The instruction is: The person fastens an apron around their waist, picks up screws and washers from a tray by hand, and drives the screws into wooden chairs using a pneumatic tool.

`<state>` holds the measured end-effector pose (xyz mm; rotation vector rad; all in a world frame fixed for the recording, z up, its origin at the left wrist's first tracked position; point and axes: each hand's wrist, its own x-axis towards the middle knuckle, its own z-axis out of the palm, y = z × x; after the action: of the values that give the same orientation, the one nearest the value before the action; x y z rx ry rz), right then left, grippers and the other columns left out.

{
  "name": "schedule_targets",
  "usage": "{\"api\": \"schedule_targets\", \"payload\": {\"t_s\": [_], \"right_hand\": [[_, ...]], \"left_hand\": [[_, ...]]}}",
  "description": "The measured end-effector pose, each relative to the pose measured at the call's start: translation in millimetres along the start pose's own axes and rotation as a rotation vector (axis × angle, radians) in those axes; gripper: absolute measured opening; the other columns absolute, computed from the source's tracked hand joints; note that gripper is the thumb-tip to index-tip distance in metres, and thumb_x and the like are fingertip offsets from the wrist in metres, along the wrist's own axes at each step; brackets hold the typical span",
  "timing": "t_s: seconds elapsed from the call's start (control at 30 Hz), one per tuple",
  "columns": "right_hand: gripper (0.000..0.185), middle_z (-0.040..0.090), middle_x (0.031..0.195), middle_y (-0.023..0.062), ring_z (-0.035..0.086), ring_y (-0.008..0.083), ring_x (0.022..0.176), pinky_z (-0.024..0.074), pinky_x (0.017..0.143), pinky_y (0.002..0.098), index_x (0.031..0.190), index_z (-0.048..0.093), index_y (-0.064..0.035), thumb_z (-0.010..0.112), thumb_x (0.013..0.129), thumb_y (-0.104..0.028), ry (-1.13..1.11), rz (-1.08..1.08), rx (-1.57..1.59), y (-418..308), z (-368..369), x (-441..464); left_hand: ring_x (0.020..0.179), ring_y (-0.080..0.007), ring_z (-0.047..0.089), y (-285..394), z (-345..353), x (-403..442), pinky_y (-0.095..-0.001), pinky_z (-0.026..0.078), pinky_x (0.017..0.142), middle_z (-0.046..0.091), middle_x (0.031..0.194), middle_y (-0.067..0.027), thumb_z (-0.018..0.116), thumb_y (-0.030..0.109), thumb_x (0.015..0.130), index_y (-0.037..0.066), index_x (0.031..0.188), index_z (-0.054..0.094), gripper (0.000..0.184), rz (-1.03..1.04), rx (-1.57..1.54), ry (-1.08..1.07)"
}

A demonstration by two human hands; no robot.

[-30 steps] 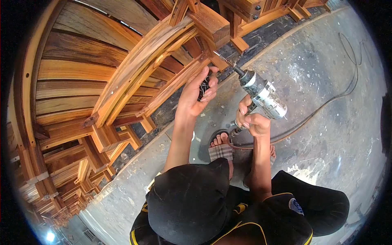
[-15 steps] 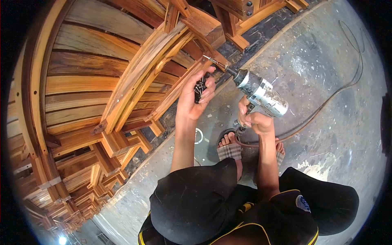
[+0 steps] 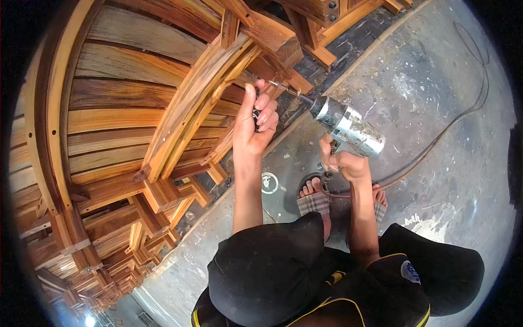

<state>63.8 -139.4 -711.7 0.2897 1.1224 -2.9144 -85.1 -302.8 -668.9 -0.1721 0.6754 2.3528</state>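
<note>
My right hand [image 3: 347, 159] is wrapped around the handle of a silver air impact driver [image 3: 357, 131], whose nose points up and left toward the wooden furniture. A long bit [image 3: 299, 95] extends from it, with what looks like a screw [image 3: 277, 85] at its tip. My left hand [image 3: 256, 120] is raised close to that tip, fingers curled over a bunch of dark screws [image 3: 256, 113], mostly hidden in the palm. Just beyond my left hand stands a curved wooden rail [image 3: 190, 103] of the slatted furniture. The bit tip appears apart from the wood, though depth is hard to judge.
Slatted wooden furniture [image 3: 120, 114] fills the left side, with more pieces stacked at lower left. An air hose [image 3: 430, 147] runs from the driver across the grey floor [image 3: 414, 92]. My sandalled feet [image 3: 314, 201] are below the driver.
My left hand's fingers have closed further over the screws, which showed plainly before. It has tilted and shifted slightly left. The driver stays nearly in place, and the view has shifted slightly.
</note>
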Motion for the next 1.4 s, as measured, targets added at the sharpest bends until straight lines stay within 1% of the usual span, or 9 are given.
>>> {"api": "schedule_targets", "payload": {"t_s": [0.17,0.33,0.5,0.67,0.7,0.77,1.03,1.2,1.4], "right_hand": [[0.028,0.052,0.071,0.0098,0.042,0.013,0.045,0.0372,0.044,0.028,0.086,0.053,0.0036,0.056,0.058,-0.002,0.007,0.024,-0.011,-3.6,7.9,-0.9],[0.028,0.052,0.074,0.0086,0.042,0.0108,0.047,0.0374,0.045,0.0273,0.089,0.054,0.0021,0.063,0.064,-0.007,-0.036,0.04,-0.004,-0.9,10.2,0.8],[0.026,0.052,0.073,0.0085,0.043,0.0109,0.047,0.0364,0.045,0.0265,0.088,0.054,0.002,0.06,0.064,-0.003,-0.027,0.026,0.001,0.1,9.1,1.4],[0.025,0.053,0.073,0.0085,0.043,0.0107,0.047,0.0348,0.044,0.0258,0.088,0.055,0.0022,0.059,0.063,-0.001,0.022,-0.009,0.006,2.1,8.9,0.9],[0.025,0.053,0.074,0.0084,0.043,0.0106,0.047,0.0348,0.043,0.0261,0.088,0.055,0.0022,0.058,0.063,-0.001,0.034,-0.001,0.003,2.2,8.8,0.7],[0.025,0.053,0.074,0.0083,0.043,0.0104,0.047,0.0347,0.043,0.0264,0.088,0.055,0.0023,0.058,0.063,-0.001,0.056,0.001,0.003,0.8,7.5,0.2],[0.026,0.053,0.076,0.0073,0.043,0.0099,0.048,0.0365,0.046,0.0269,0.089,0.055,0.0023,0.057,0.064,-0.001,0.033,-0.004,0.051,-4.6,-0.9,-3.5],[0.025,0.054,0.071,0.0023,0.046,0.0077,0.05,0.0371,0.044,0.0229,0.091,0.057,-0.0001,0.056,0.066,0.0,0.01,-0.079,-0.036,-5.2,-3.0,-1.6],[0.025,0.055,0.071,0.0018,0.046,0.0072,0.05,0.0365,0.045,0.0222,0.092,0.057,-0.0006,0.056,0.067,0.0,0.041,-0.086,-0.011,1.9,-4.2,-0.5]], "left_hand": [[0.049,-0.0059,0.036,4.4,13.2,3.9,-0.0179,0.028,0.037,0.041,0.064,0.0038,0.056,0.033,0.093,0.008,0.103,0.058,0.027,0.028,0.01,-0.073],[0.046,-0.0062,0.036,-0.6,20.4,1.4,-0.0181,0.027,0.037,0.042,0.063,0.0023,0.057,0.03,0.093,0.005,0.102,0.058,0.026,0.106,0.214,0.0],[0.044,-0.0063,0.036,-5.5,25.1,1.4,-0.0184,0.027,0.037,0.042,0.062,0.0013,0.057,0.027,0.093,0.003,0.103,0.058,0.026,0.159,0.296,0.012],[0.044,-0.0068,0.036,-15.6,29.7,5.1,-0.0189,0.027,0.037,0.043,0.06,0.0005,0.058,0.024,0.094,0.002,0.106,0.058,0.025,0.31,0.52,0.134],[0.044,-0.0068,0.036,-16.5,29.4,6.4,-0.0189,0.027,0.037,0.043,0.06,0.0005,0.058,0.024,0.094,0.002,0.106,0.058,0.025,0.3,0.523,0.129],[0.043,-0.0065,0.035,-18.1,28.0,8.9,-0.0187,0.026,0.036,0.042,0.06,0.001,0.056,0.025,0.094,0.004,0.106,0.058,0.024,0.218,0.349,0.064],[0.042,-0.0056,0.031,-16.4,34.6,14.8,-0.0187,0.025,0.034,0.037,0.057,0.0032,0.049,0.031,0.097,0.011,0.106,0.055,0.023,-0.019,0.22,-0.05],[0.043,-0.0059,0.031,-16.8,36.5,17.1,-0.0188,0.027,0.035,0.035,0.058,0.0034,0.048,0.032,0.097,0.01,0.106,0.054,0.025,-0.026,0.245,-0.043],[0.042,-0.006,0.032,-20.9,32.7,22.0,-0.0191,0.027,0.036,0.036,0.058,0.003,0.049,0.032,0.097,0.007,0.105,0.055,0.027,-0.043,0.291,-0.056]]}}
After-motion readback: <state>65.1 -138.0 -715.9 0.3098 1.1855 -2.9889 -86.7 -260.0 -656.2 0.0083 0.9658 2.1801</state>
